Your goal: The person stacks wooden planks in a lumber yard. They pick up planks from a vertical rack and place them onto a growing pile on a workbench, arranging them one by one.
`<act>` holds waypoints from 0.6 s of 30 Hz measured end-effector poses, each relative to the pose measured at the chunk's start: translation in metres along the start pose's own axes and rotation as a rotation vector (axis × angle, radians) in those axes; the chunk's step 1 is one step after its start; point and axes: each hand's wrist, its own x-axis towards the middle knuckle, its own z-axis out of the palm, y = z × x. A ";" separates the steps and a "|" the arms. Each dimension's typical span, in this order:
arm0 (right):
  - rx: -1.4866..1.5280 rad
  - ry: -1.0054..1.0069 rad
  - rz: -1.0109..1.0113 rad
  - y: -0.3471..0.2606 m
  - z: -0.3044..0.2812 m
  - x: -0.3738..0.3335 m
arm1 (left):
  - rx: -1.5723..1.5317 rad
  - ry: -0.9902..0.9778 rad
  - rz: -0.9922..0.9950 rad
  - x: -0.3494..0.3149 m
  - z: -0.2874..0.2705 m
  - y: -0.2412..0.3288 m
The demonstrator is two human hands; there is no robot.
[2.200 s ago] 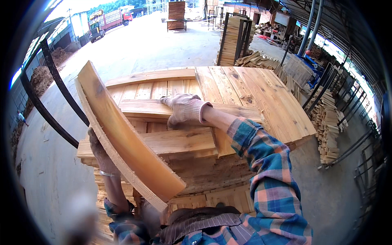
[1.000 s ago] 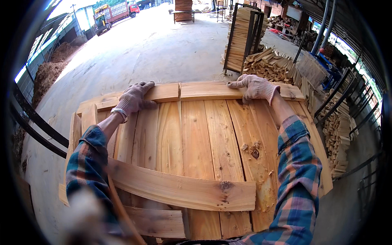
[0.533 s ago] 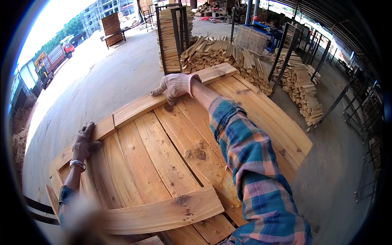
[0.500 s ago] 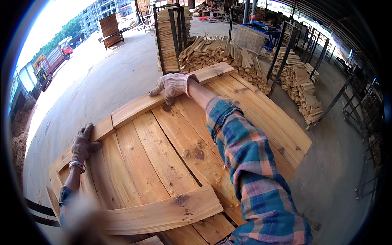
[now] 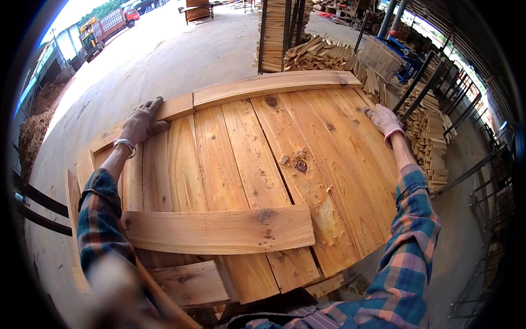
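Note:
Several wooden planks lie side by side as a broad panel (image 5: 219, 175) in front of me. Along its far edge runs a narrow wooden strip (image 5: 274, 85) in two lengths. My left hand (image 5: 137, 125), in a pale work glove, grips the shorter strip (image 5: 178, 106) at the far left, fingers over its outer side and thumb inside. At the far right corner my gloved right hand (image 5: 385, 120) closes over the edge of the outermost plank (image 5: 356, 131); its thumb is hidden. A loose-looking crosswise board (image 5: 224, 230) lies over the near left planks.
Wood shavings (image 5: 293, 159) dot the panel. A short board (image 5: 189, 282) sits at the near edge. Beyond are stacked slats (image 5: 272, 38), a slat heap (image 5: 318, 53) and black metal frames (image 5: 419, 88). Dark curved bars (image 5: 46, 200) stand left; a pale blur (image 5: 112, 279) covers the lower left.
My right hand has left the far strip and moved right to the panel's far right corner. The left hand stays on the strip. The view has shifted left and downward.

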 end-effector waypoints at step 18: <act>1.240 0.253 -0.386 -0.139 -0.249 -0.082 | 0.053 0.429 -0.445 -0.228 -0.134 -0.059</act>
